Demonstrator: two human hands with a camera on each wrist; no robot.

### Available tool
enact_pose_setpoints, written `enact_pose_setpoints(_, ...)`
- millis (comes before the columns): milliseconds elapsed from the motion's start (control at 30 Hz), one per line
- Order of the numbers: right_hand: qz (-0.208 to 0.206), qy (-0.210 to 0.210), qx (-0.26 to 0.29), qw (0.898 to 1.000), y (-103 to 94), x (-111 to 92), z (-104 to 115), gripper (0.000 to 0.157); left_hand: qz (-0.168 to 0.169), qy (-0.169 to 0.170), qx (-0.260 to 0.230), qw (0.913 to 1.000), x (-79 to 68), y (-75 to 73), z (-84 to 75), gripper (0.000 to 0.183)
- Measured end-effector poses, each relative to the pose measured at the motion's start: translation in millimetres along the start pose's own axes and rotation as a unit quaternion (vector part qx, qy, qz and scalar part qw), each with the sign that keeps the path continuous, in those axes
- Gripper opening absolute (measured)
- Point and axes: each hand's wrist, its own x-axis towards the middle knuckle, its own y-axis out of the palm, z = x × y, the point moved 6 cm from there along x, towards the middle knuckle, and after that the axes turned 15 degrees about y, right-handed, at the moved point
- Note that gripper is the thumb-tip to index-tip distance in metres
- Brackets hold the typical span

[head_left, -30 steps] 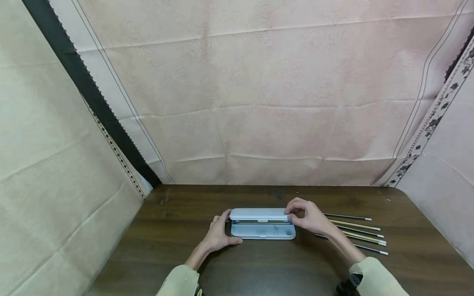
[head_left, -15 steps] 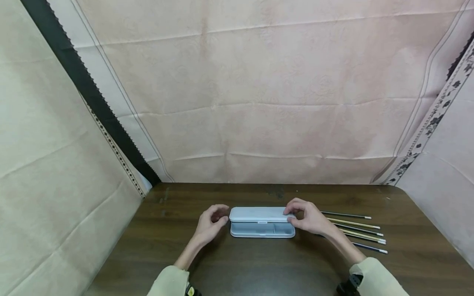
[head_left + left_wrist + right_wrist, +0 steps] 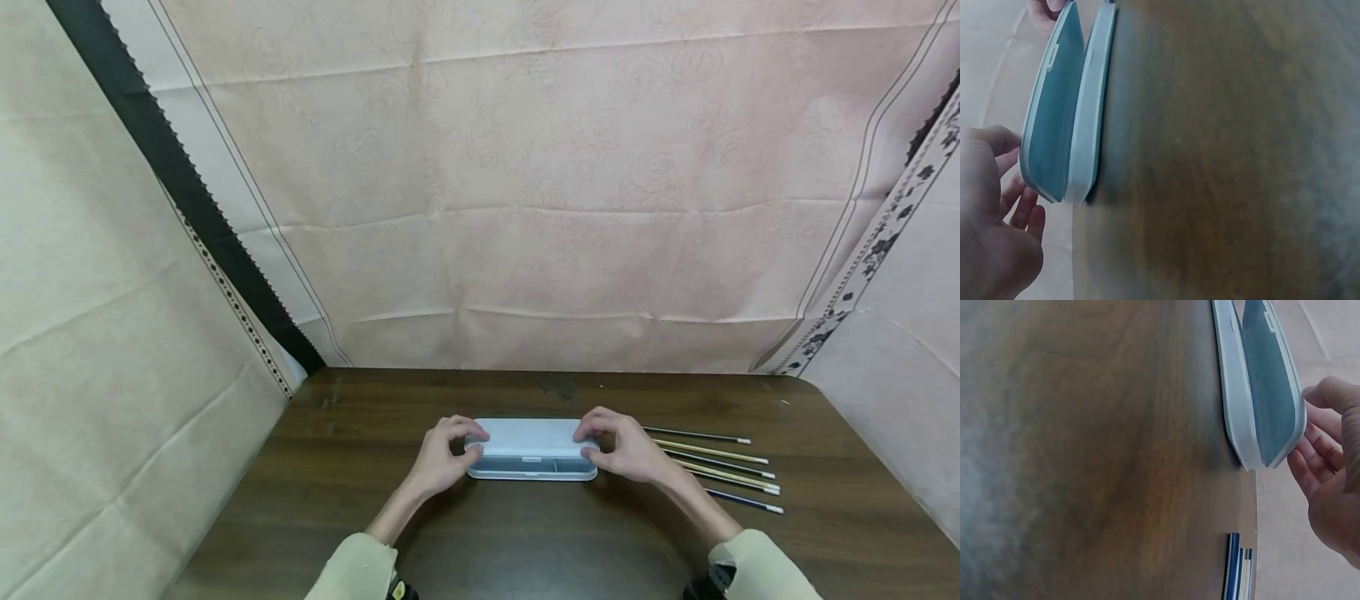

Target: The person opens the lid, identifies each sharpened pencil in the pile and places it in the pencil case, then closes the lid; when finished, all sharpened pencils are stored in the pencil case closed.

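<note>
A light-blue pencil case (image 3: 531, 477) lies lengthwise across the table, its hinged lid (image 3: 528, 433) tilted partway over the tray. My left hand (image 3: 442, 458) holds the lid's left end between thumb and fingers. At the opposite end, my right hand (image 3: 628, 450) grips the lid's right corner the same way. In the left wrist view a gap shows between the lid (image 3: 1054, 125) and the base (image 3: 1090, 119). The right wrist view has the lid (image 3: 1270, 394) at a slant, fingers behind its edge. Most of the tray's inside is hidden beneath the lid.
Several pencils (image 3: 738, 481) with white ends lie side by side to the right of the case, partly behind my right forearm. The brown wooden table (image 3: 517, 542) ends at a pale cloth wall (image 3: 555, 250) at the back.
My left hand let go of the case's left end, drew back, then came in to hold the lid. The lid has tipped forward, covering more of the tray. My right hand stays at its corner.
</note>
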Motion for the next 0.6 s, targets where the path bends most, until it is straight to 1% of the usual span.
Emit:
enact_pose_setpoints(133,-0.005,-0.012,-0.007,1.0,2.3,-3,-3,0.021,0.003,0.002,0.009,1.0,-2.5,5.0,1.4,0.016)
enact_pose_setpoints(400,-0.019,-0.022,-0.031,0.999,10.3,-11,-7,0.022,0.004,0.044,0.051,0.9977,-6.2,11.0,1.9,0.016)
enact_pose_setpoints(467,-0.024,-0.027,-0.035,0.999,11.2,-12,-7,0.022,0.006,0.045,0.053,0.9976,-7.1,11.4,2.1,0.015)
enact_pose_setpoints(600,-0.03,-0.042,-0.045,0.998,12.8,-14,-8,0.022,0.013,0.037,0.047,0.9981,-9.5,11.7,2.4,0.013)
